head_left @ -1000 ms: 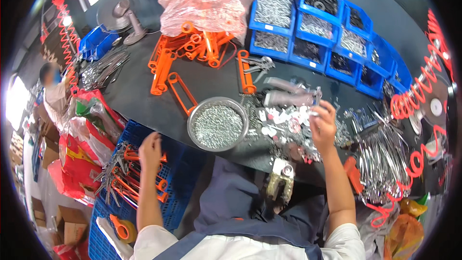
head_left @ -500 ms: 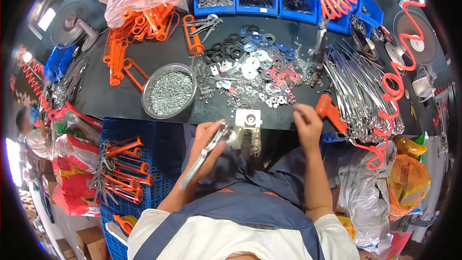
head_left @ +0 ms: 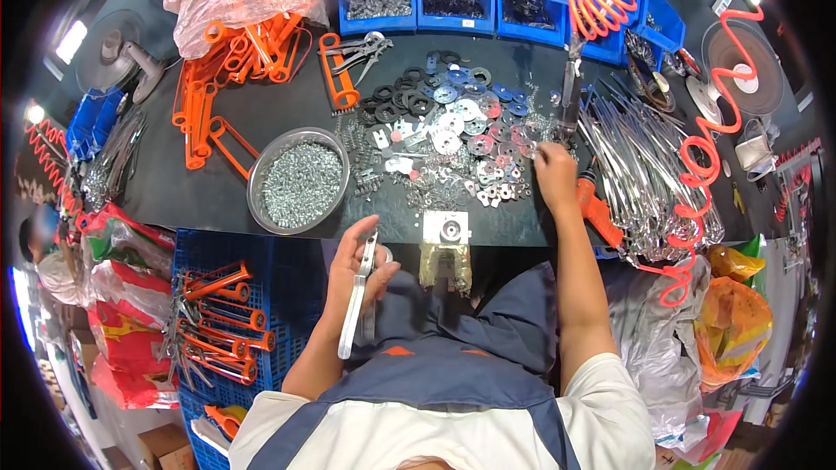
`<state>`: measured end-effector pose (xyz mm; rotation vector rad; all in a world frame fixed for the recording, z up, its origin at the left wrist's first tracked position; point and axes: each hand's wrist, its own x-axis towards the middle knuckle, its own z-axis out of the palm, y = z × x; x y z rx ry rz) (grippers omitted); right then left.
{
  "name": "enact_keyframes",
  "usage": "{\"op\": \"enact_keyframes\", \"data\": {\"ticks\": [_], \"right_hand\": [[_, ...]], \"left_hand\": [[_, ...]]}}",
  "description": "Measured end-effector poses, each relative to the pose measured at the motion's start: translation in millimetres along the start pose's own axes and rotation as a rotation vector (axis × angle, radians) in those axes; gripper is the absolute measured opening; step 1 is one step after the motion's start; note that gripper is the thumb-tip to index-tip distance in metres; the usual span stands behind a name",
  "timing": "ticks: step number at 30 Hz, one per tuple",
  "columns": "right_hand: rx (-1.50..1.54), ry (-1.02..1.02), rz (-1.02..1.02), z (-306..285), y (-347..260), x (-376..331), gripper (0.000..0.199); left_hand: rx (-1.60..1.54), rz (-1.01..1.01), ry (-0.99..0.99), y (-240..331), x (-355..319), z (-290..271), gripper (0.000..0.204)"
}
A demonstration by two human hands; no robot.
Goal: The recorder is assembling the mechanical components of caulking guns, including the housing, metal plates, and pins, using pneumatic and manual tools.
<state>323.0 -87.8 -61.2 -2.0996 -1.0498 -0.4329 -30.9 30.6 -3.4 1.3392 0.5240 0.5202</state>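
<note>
My left hand [head_left: 350,265] is closed around a silver metal lever with a long flat handle [head_left: 351,318], held over my lap just off the table's front edge. The handle points down toward me, and my fingers partly hide its upper end. My right hand [head_left: 557,176] reaches to the right side of a pile of discs and washers [head_left: 470,122] in black, blue, red and silver. Its fingertips are pinched together at the small metal pieces there; what they grip is too small to make out. Between my hands, a white block fixture with a round centre [head_left: 450,229] stands at the table edge.
A clear round bowl [head_left: 251,191] of small metal parts stands left of the pile. Orange frames [head_left: 198,122] lie behind it, beside pliers [head_left: 359,54]. On the right are an orange power driver [head_left: 597,209], long metal rods [head_left: 644,165] and a hanging coiled red hose [head_left: 699,155]. Blue bins [head_left: 457,23] line the back.
My right hand has moved forward from near the table edge to the pile's right side. My left hand has shifted slightly left, and the metal lever has turned more upright in view.
</note>
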Motion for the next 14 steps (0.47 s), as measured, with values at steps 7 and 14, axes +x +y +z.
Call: {"op": "enact_keyframes", "data": {"ticks": [7,14], "right_hand": [[1.364,-0.144,0.684,-9.1,-45.2,-13.5,0.017],[1.524,-0.354,0.62,-6.9,-110.2,-38.6,0.016]], "left_hand": [[0.363,0.322,0.008,-8.0,72.1,26.1,0.016],[0.464,0.469,-0.152,4.1,109.7,58.7,0.039]]}}
